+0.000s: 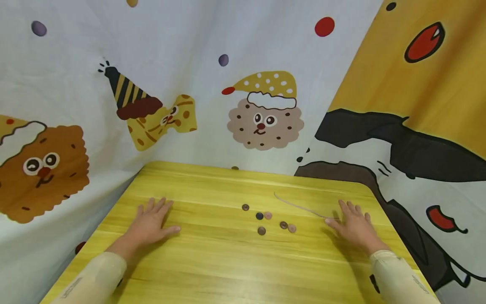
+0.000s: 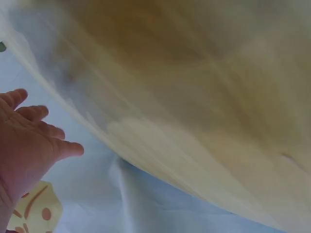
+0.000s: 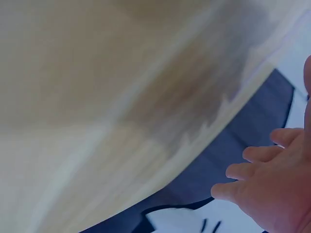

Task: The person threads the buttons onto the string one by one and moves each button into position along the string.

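Across a yellow worktop (image 1: 212, 261), the left hand (image 1: 149, 223) and right hand (image 1: 355, 226) spread wide, fingers extended; a thin cord (image 1: 303, 208) ends near the right thumb, six small buttons (image 1: 268, 215) lie between the hands.

Head view: from above near side of tabletop (image 1: 190, 261), facing forward and down; widest of three, taking in left hand (image 1: 149, 226), right hand (image 1: 355, 226) and patterned cloth (image 1: 201, 33) behind. Left wrist view: close in, left hand cut by frame's left edge; faces across tabletop's rim toward cloth, tabletop uppermost, reverse of head view. Shares yellow cheese print (image 1: 186, 114) with head view. Right wrist view: likewise close and inverted, right hand at right edge; shares dark print (image 1: 338, 169) with head view.
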A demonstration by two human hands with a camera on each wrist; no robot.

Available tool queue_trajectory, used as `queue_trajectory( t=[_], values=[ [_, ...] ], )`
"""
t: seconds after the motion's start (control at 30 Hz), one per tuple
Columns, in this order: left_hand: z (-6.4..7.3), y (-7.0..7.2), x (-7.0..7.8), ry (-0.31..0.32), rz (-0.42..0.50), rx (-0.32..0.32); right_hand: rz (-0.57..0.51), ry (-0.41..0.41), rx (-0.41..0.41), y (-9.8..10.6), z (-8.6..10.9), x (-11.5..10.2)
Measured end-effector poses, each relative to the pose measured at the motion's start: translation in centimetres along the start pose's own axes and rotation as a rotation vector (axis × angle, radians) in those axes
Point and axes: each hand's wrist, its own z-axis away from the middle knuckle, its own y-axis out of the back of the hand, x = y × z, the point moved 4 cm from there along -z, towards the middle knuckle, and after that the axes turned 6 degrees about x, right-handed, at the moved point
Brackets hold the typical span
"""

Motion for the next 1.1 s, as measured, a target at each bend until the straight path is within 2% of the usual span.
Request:
queue_trajectory(
  t=[0.1, 0.2, 0.4, 0.5, 0.6, 0.73, 1.1],
  values=[
    [-0.6, 0.1, 1.1, -0.030, -0.001, 0.006, -0.036, 0.027, 0.036, 0.4, -1.0, -2.1],
    [-1.6, -0.2, 2.1, -0.056, -0.018, 0.004, -0.049, 0.065, 0.052, 0.2, -2.9, -5.3],
    [-3.6, -1.3, 5.2, -0.100, -0.019, -0.056, -0.108, 0.065, -0.055, -2.0, -6.5, -12.1],
    [-4.0, -2.0, 6.5, -0.115, -0.028, -0.089, -0.122, 0.042, -0.099, -3.4, -8.1, -14.3],
    [-4.1, -2.5, 7.3, -0.126, -0.029, -0.111, -0.092, 0.004, -0.110, -4.4, -9.3, -15.2],
    [-4.0, -2.8, 7.4, -0.116, -0.017, -0.112, -0.061, -0.039, -0.122, -5.3, -10.6, -15.8],
    [-4.2, -3.0, 7.7, -0.109, 0.009, -0.114, -0.084, -0.071, -0.109, -6.6, -12.3, -16.1]
  ],
)
